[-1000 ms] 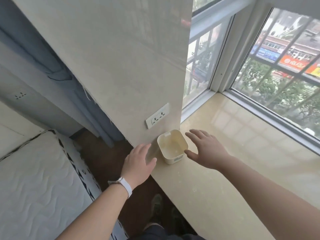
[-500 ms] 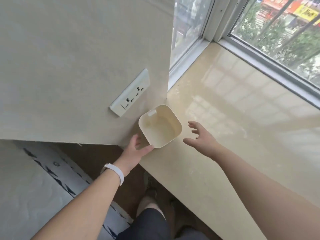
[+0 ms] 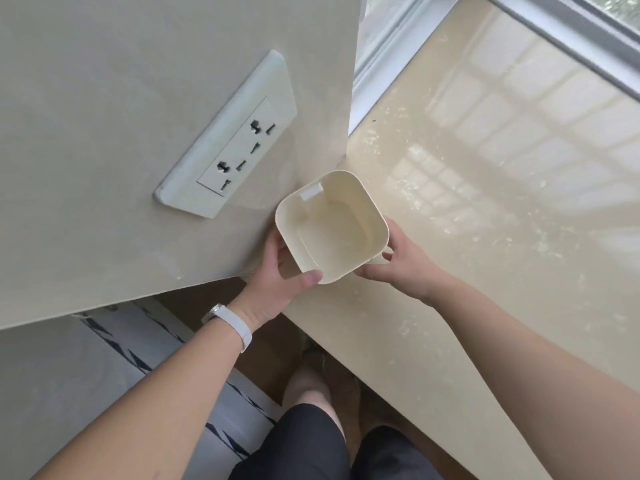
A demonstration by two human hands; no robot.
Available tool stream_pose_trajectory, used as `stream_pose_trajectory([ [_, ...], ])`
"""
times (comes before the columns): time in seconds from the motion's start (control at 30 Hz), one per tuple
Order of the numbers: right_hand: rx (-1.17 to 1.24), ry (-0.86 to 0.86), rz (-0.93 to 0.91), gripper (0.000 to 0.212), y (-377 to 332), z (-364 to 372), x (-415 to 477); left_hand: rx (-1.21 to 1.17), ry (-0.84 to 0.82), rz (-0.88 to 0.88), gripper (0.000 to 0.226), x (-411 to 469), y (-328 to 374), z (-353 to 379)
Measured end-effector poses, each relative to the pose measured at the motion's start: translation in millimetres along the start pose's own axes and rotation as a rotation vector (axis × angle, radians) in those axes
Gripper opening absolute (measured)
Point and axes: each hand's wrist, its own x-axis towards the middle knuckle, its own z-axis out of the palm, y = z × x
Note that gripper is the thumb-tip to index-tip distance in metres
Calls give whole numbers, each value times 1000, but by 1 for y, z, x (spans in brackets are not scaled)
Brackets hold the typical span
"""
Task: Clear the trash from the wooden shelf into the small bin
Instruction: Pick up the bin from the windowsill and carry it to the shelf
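Both hands on it at centre frame: the left hand (image 3: 273, 289) clasps the small bin (image 3: 330, 226) from its lower-left side, thumb on the near rim, and the right hand (image 3: 398, 268) grips its right wall. The cream bin gapes empty, at the glossy windowsill (image 3: 485, 237) corner, just below-right of the wall socket (image 3: 228, 140).

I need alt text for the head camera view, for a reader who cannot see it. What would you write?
Both bare hands, left hand and right hand, grip a small, empty cream bin from either side at the corner of a glossy beige sill. A white double wall socket sits on the wall beside it. No trash is in view.
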Motion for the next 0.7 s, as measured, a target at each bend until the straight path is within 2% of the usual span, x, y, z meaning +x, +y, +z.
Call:
stream_pose_trajectory([
  [0.33,19,46,-46,79,-24,-18,-39,190,-13,77,120,-10,35,5],
  [0.7,195,234,-199,62,-86,-59,-143,186,-43,283,101,-41,140,38],
])
